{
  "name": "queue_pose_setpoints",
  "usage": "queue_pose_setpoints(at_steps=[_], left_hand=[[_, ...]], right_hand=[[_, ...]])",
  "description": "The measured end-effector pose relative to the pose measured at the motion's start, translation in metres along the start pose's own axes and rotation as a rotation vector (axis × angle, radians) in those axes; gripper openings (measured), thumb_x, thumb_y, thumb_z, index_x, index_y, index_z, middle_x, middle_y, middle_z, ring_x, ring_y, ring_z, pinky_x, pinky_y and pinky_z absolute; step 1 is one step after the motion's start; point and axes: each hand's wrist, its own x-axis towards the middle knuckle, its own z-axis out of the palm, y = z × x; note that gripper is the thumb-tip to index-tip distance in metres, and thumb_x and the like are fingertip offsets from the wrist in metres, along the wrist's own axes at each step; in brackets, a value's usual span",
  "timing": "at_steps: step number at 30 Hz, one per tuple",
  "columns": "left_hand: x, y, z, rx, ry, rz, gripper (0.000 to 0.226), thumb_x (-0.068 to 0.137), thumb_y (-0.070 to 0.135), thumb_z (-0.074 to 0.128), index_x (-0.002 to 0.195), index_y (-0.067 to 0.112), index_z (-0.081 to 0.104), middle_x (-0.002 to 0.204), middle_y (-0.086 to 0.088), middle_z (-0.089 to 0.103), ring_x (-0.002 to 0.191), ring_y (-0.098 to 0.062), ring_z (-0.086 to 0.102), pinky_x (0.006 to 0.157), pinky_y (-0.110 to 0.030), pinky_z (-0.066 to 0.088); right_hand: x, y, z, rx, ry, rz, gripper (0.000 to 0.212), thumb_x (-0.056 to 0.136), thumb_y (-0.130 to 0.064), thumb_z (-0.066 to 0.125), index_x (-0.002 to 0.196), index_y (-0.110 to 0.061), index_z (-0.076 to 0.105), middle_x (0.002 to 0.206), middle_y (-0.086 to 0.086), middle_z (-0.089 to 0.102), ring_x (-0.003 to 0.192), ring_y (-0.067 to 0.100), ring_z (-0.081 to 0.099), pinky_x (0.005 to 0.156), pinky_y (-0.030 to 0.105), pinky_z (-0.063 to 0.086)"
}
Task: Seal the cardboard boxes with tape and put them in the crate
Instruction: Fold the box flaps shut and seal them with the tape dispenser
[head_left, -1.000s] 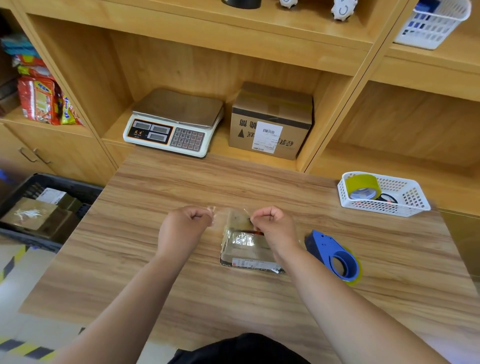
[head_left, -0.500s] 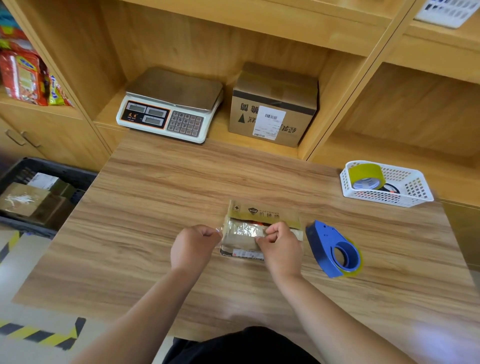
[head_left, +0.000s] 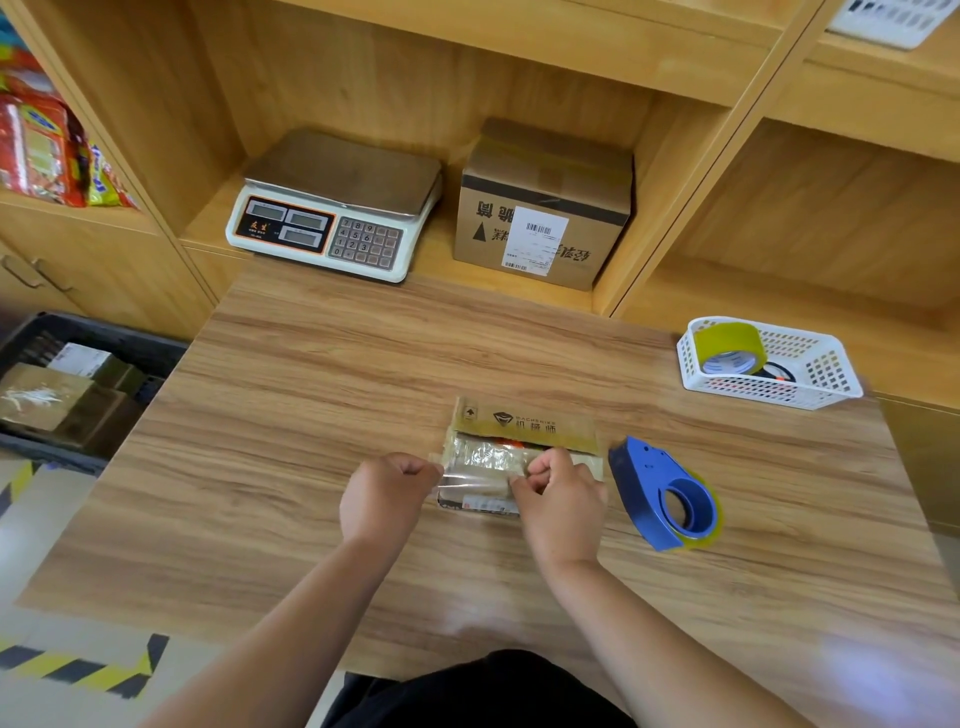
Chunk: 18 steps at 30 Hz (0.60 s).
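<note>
Wood-grain desk (head_left: 311, 389): small flat brown cardboard box (head_left: 524, 426) just left of the blue plastic tape dispenser (head_left: 665, 493); left grip (head_left: 387, 496) and right grip (head_left: 561, 501) pinch clear tape (head_left: 480, 462) across it, likely so it seals smoothly.

One head-worn wide-angle view: faces forward and down, close above table (head_left: 291, 395); shelving (head_left: 363, 78) behind; edges apparently bowed.

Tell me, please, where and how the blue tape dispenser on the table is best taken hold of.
Grip the blue tape dispenser across its wide rounded end, around the open ring, coming from above. It lies flat on its side on the table, ring facing up, and the narrow end toward the small cardboard box probably holds the cutter.
</note>
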Motion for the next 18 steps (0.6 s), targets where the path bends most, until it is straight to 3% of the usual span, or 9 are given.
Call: queue_pose_setpoints(at_steps=[10, 18], left_hand=[[0.0040, 0.0004, -0.0017, 0.012, 0.011, 0.002, 0.023, 0.084, 0.038, 0.066, 0.066, 0.025, 0.069, 0.036, 0.010, 0.047, 0.042, -0.010, 0.044, 0.046, -0.021, 0.029], [0.0080, -0.0008, -0.0026, -0.007, 0.004, -0.003, 0.024, 0.084, 0.037, 0.067, 0.065, 0.023, 0.069, 0.038, 0.008, 0.048, 0.043, -0.011, 0.044, 0.046, -0.022, 0.030]], right_hand=[[0.0019, -0.0006, 0.0032, -0.071, -0.013, -0.035, 0.023, 0.082, -0.028, 0.070, 0.079, -0.028, 0.047, 0.064, -0.016, 0.048, 0.076, 0.011, 0.049, 0.077, 0.027, 0.024], [0.0032, -0.0038, 0.0046, -0.092, 0.003, -0.040, 0.022, 0.082, -0.029, 0.069, 0.080, -0.028, 0.048, 0.064, -0.016, 0.047, 0.076, 0.011, 0.049, 0.075, 0.026, 0.020]])
